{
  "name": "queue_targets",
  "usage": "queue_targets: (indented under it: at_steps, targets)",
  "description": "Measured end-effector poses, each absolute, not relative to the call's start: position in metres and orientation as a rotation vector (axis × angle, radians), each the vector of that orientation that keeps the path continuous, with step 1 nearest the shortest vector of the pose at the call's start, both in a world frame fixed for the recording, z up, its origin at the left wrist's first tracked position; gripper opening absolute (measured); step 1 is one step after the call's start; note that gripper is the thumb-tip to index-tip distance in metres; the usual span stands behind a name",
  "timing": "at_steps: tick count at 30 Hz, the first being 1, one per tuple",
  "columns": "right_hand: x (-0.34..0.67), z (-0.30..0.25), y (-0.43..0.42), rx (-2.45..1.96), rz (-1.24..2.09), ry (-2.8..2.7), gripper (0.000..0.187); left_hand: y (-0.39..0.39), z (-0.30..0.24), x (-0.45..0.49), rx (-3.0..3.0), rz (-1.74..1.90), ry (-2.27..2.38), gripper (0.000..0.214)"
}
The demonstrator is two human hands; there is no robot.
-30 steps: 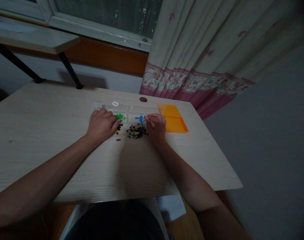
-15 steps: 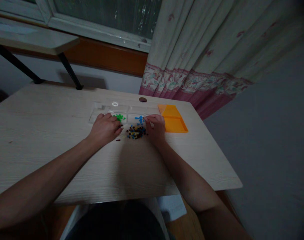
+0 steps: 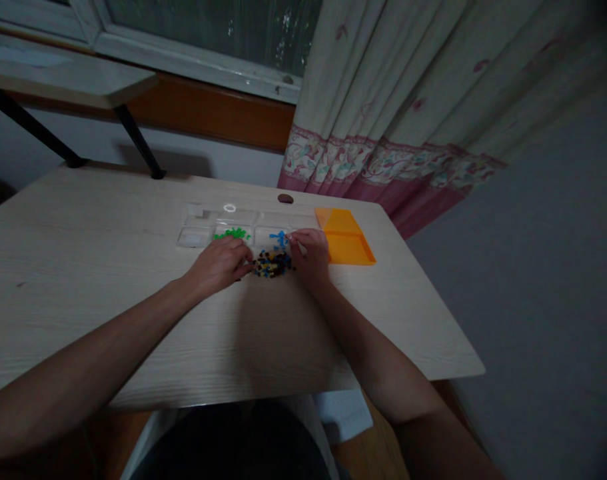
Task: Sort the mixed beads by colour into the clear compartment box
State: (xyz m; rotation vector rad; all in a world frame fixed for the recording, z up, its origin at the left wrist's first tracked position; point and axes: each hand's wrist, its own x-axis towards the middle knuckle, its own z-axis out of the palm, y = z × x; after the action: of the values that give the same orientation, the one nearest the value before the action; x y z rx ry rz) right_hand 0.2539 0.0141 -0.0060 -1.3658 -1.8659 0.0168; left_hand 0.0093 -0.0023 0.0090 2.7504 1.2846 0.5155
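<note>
A mixed pile of tiny black, blue and yellow building bricks (image 3: 272,265) lies on the table between my hands. My left hand (image 3: 222,262) is at the pile's left edge, its fingers curled and thumb drawn in; whatever is between the fingertips is too small to see. My right hand (image 3: 310,253) rests to the right of the pile, thumb and forefinger pinched beside the blue bricks (image 3: 280,239); what they pinch I cannot make out. Behind the pile stands a clear compartment tray (image 3: 256,223). Green bricks (image 3: 233,233) lie in one front compartment, the blue ones in another.
An orange tray (image 3: 350,248) stands to the right of the clear one. Behind them is a brown oval (image 3: 286,199) in the tabletop (image 3: 133,280). A raised shelf (image 3: 93,87) on black legs is at the back left, and a curtain (image 3: 383,133) hangs at the back right.
My left hand has moved right and slightly towards me, from the green bricks to the pile's edge, uncovering more of the green ones. The right hand has hardly moved.
</note>
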Motion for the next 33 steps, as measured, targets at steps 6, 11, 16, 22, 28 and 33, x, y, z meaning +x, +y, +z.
queue_targets:
  at_steps: [6,11,16,22,28,33]
  targets:
    - [0.2533,-0.0057,0.0139,-1.362,-0.007,-1.865,0.034,-0.0033,0.0091,0.011,2.747,0.52,1.265,0.017]
    - [0.2531,-0.005,0.014,-1.367,0.01,-1.87,0.034,-0.002,0.0062,0.0108,2.769,0.557,1.239,0.02]
    - [0.2531,-0.0045,0.0134,-1.354,0.024,-1.886,0.033,-0.0001,0.0036,0.0093,2.816,0.557,1.245,0.021]
    - [0.2524,-0.0036,0.0124,-1.367,0.02,-1.879,0.033,0.0009,0.0039,0.0076,2.816,0.601,1.312,0.023]
    - [0.2517,-0.0029,0.0117,-1.354,0.027,-1.865,0.034,-0.0005,0.0078,0.0053,2.8,0.598,1.325,0.029]
    - [0.2513,-0.0024,0.0113,-1.37,0.047,-1.873,0.036,-0.0028,0.0097,0.0068,2.796,0.552,1.351,0.029]
